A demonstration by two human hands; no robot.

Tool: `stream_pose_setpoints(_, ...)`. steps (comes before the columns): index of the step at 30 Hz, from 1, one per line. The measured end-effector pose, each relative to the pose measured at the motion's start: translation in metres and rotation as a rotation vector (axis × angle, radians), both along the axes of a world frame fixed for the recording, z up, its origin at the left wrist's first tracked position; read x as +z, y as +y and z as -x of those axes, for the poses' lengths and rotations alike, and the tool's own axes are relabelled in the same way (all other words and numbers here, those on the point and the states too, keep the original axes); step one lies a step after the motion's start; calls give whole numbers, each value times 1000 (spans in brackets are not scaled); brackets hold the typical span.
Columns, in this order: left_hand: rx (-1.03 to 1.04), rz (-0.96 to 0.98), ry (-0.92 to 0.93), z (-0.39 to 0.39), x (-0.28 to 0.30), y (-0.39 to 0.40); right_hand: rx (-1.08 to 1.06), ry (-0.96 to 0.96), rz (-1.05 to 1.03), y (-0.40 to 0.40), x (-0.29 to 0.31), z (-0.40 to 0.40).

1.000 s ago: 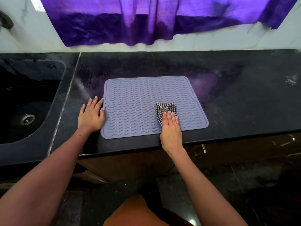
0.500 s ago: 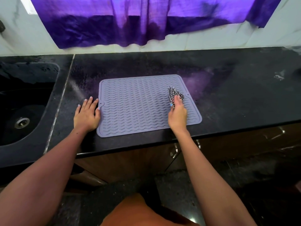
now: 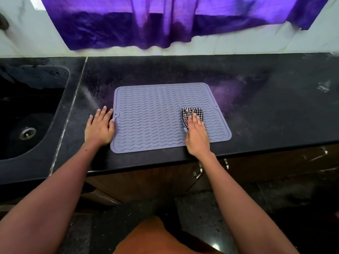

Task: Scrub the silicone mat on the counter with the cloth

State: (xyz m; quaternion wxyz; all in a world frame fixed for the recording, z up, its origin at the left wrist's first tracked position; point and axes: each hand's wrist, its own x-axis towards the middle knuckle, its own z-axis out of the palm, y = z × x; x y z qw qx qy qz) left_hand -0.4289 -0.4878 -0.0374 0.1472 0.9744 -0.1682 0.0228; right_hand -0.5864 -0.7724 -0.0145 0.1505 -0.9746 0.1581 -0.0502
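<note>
Dark tabletop [image 3: 256,116], sink [image 3: 27,116] on your left. Mat [image 3: 156,118] lies flat near the front edge: thin, floppy, likely to creep. Left hand [image 3: 100,128], fingers straight, pins its left edge. Right hand [image 3: 197,136], fingers flat together, presses the soft cloth [image 3: 190,111] near the right side.

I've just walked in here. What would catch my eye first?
Likely the purple curtain hanging over the wall behind the counter. Next, the grey wavy-ribbed silicone mat on the black counter, where the right hand presses a checked cloth flat while the left hand rests at the mat's left edge.
</note>
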Motion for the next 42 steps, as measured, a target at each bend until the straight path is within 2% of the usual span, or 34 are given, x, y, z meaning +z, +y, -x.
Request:
stream_pose_setpoints(2, 2, 2, 5, 1, 1, 0, -69, -66, -223, -2, 9, -1)
stream_pose_setpoints(5, 5, 6, -3, 1, 2, 0, -359, -255, -831, -17, 35, -2)
stream_pose_setpoints(6, 7, 7, -5, 1, 2, 0, -435, -319, -923, -26, 42, -3)
stream_pose_setpoints(7, 7, 7, -5, 1, 2, 0, -469, -340, -913, -33, 50, -2)
stream_pose_setpoints(11, 9, 3, -6, 0, 2, 0, -317, -284, -385, -38, 58, 4)
stream_pose_setpoints(15, 7, -3, -7, 0, 2, 0, -157, -56, -56, -18, 16, 11)
stream_pose_setpoints(17, 8, -5, -6, 0, 1, 0, -124, -31, 37, -14, 2, 15)
stream_pose_setpoints(27, 19, -9, -12, -1, -1, 0, -107, -88, 0, -18, 2, 16)
stream_pose_setpoints(30, 19, -8, -13, -1, 0, 0, -183, -127, -204, -24, 14, 15)
stream_pose_setpoints(33, 23, -11, -24, -1, 0, 0, -301, -61, -428, -45, 49, 4)
stream_pose_setpoints(35, 23, -10, -25, -1, 0, 0, -348, -41, -351, -57, 68, 0)
stream_pose_setpoints(37, 25, -7, -25, -2, -1, 0, -357, -70, -162, -57, 75, 1)
stream_pose_setpoints(40, 25, -2, -30, -2, -1, 1, -239, -87, 18, -45, 54, 7)
stream_pose_setpoints(42, 25, 3, -40, -3, -2, 1, -165, 6, 73, -38, 30, 10)
